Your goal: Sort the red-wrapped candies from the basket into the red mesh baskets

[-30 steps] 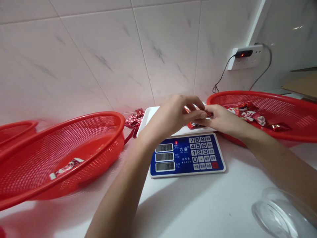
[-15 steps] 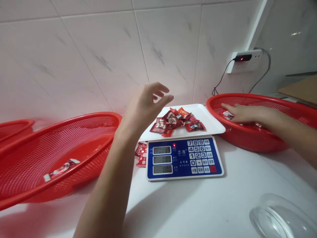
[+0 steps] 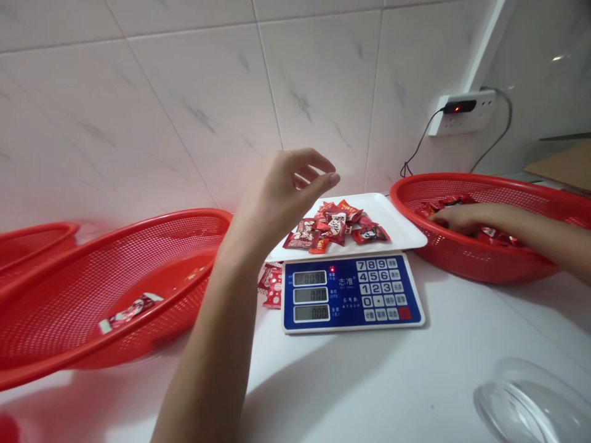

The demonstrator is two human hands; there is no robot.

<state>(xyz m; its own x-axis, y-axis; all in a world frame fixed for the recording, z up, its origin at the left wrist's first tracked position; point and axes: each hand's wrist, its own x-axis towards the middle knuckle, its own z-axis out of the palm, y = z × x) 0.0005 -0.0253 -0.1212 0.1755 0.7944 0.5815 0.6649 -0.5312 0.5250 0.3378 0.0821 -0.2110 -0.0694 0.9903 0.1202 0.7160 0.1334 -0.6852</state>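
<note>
My left hand (image 3: 300, 181) hovers over the white weighing tray (image 3: 401, 231); its fingers curve toward the thumb with nothing visible between them. On that tray lies a small heap of wrapped candies (image 3: 330, 227) in red, maroon and orange. The tray belongs to a digital scale (image 3: 353, 292) with a blue keypad panel; its top display seems to read 0.098. Over at the right, my right hand (image 3: 457, 218) reaches down into a red mesh basket (image 3: 471, 255) among wrapped candies (image 3: 455, 202). Its fingertips are hidden there.
To the left stands another red basket (image 3: 184, 231) with a wrapped candy (image 3: 132, 312) in it, and a further red basket (image 3: 37, 240) beyond. Candy packets (image 3: 272, 286) lie beside the scale. A clear plastic container (image 3: 521, 403) is at front right; a wall socket (image 3: 462, 114) is behind.
My left hand's fingertips have come closer to the thumb. The right hand has sunk deeper among the candies. The heap on the tray looks fuller and the top reading has risen.
</note>
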